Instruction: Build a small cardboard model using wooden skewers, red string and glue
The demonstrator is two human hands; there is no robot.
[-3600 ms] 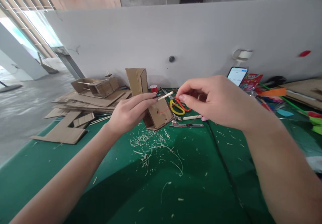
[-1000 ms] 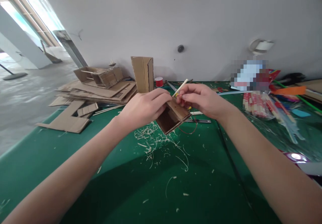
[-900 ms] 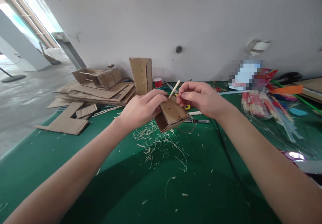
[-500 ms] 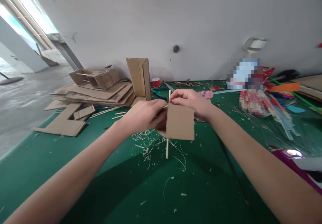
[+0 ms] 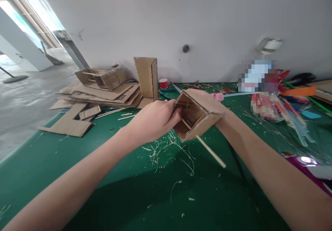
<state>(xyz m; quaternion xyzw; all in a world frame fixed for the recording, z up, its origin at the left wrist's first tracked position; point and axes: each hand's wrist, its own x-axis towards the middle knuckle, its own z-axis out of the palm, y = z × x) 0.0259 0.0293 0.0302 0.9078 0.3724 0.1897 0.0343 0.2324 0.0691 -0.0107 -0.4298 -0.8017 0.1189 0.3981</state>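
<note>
Both bare forearms (image 5: 77,174) angled inward, left hand (image 5: 158,118) curled tight, right hand (image 5: 199,91) mostly hidden.

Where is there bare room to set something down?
Mainly the near table, between left forearm and right forearm, nearer than the shavings; a few scraps lie there. Another patch borders the left forearm's outer side and the L-shaped cardboard. Crowded: back left, with piled cardboard; right, with bagged sticks.
</note>
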